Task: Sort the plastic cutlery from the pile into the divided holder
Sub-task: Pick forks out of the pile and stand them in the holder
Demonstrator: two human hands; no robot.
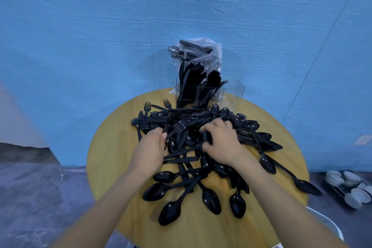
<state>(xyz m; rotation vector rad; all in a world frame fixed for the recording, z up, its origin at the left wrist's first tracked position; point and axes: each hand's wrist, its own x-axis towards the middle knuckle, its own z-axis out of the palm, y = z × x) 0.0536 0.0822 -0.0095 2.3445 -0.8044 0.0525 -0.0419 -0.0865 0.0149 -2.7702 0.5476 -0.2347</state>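
The holder (209, 94) at the table's (112, 147) far edge held forks and knives. The left hand (150, 148) gripped forks (176, 125); the right hand (220, 141) pinched cutlery in the pile (201, 167).

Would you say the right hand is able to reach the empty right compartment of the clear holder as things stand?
Probably yes: the right hand lies in the cutlery pile, and the clear holder stands just beyond it with its open top unobstructed.

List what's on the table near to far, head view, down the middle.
Loose black plastic spoons → the two hands, left hand and right hand, in the black cutlery pile → clear divided holder → clear plastic bag of cutlery.
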